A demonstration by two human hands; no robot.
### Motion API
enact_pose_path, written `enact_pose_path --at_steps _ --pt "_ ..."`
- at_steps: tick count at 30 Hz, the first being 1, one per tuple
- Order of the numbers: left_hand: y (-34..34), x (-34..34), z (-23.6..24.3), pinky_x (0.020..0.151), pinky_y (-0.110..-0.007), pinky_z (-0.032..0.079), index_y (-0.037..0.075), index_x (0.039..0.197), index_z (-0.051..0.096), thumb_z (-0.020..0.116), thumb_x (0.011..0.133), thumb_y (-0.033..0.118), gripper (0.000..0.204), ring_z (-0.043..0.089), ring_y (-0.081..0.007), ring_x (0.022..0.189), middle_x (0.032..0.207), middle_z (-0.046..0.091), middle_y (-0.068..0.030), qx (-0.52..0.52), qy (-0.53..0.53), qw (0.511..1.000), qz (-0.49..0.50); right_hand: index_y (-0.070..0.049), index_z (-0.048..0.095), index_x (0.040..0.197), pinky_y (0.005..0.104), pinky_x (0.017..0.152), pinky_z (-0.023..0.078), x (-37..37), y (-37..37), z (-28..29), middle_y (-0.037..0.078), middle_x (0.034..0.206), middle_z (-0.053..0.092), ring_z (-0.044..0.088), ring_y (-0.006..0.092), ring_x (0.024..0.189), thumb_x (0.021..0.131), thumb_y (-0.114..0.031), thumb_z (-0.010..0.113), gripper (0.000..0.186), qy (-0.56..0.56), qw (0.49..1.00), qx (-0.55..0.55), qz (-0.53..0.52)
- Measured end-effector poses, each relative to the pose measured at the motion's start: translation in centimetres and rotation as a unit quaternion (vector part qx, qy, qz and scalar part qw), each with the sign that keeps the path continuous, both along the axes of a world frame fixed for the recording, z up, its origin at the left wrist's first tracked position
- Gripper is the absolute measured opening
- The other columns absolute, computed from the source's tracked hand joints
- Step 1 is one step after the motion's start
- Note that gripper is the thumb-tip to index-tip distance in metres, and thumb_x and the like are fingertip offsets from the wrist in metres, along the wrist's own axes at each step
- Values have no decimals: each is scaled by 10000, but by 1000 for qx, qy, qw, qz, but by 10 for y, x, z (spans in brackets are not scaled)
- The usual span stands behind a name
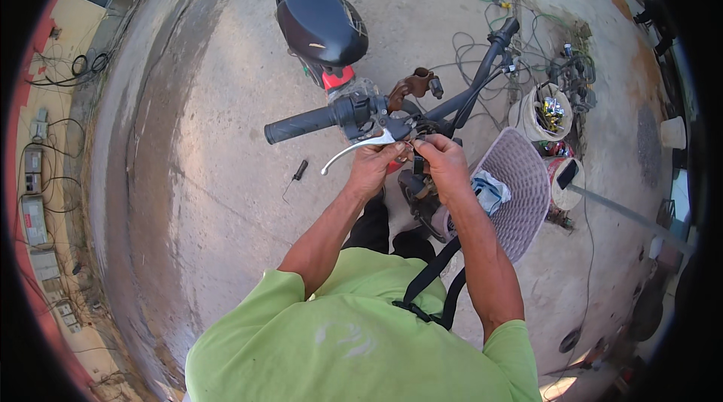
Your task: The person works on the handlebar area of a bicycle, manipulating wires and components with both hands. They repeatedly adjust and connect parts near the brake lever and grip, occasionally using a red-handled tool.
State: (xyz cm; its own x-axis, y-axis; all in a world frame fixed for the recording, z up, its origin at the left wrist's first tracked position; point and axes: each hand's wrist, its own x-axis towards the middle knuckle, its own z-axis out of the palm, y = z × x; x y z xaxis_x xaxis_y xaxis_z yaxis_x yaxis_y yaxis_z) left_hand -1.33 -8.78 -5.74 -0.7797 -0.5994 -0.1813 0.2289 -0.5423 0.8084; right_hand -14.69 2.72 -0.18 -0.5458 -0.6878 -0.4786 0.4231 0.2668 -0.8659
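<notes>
My left hand [372,167] and my right hand [446,162] meet just below the middle of a scooter's handlebar [459,105]. Both have thumb and fingers pinched on what look like thin wires, mostly hidden by the fingertips. Right above my left hand runs a silver brake lever [354,150]. Beyond it, a black ribbed grip [301,125] and a switch housing [361,110] point left. A rusty brown bracket [410,88] sticks up near the bar's centre. The scooter's black seat [320,22] lies farther off, above a red body panel [338,77].
A grey woven basket [520,191] holding a plastic bag [491,193] sits by my right forearm. A screwdriver-like tool [297,177] lies on the concrete at left. At right stand a bucket of small parts [546,112] and a container with a phone [568,174] on top; cables trail behind.
</notes>
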Motion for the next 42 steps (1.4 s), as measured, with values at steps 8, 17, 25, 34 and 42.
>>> enact_pose_path --at_steps 8,17,25,34,42 --pt "-1 -1 16 859 -304 567 -2 1169 718 667 984 22 193 687 -143 930 1066 744 -75 -75 -96 993 -1 -27 762 997 363 723 547 12 4 24 94 850 687 725 241 791 882 -181 745 193 377 924 51 -23" --pt "-5 1 12 885 -304 566 10 1152 709 702 960 19 193 691 -136 963 1073 747 -68 -81 -103 991 5 -36 735 985 371 722 552 24 -13 30 102 867 742 728 237 790 857 -159 765 180 417 903 95 -33" --pt "-16 7 17 896 -312 567 -3 1156 692 706 964 43 198 701 -151 972 1063 744 -80 -117 -126 984 -42 -65 718 934 428 733 562 17 -16 29 106 844 752 739 310 804 823 -182 779 173 398 910 112 26" --pt "-31 10 24 827 -306 564 -12 1109 707 750 971 153 219 692 -137 902 1003 746 -64 -128 -135 978 -98 -73 696 899 482 749 561 1 -25 53 137 813 753 741 363 835 794 -252 784 225 445 862 197 142" --pt "-24 3 -8 946 -382 543 10 1216 662 686 957 54 264 688 -213 1031 1178 709 -86 -58 -42 995 -67 -55 703 914 453 758 562 -10 0 30 136 897 754 740 336 885 773 -221 791 234 395 911 78 90"
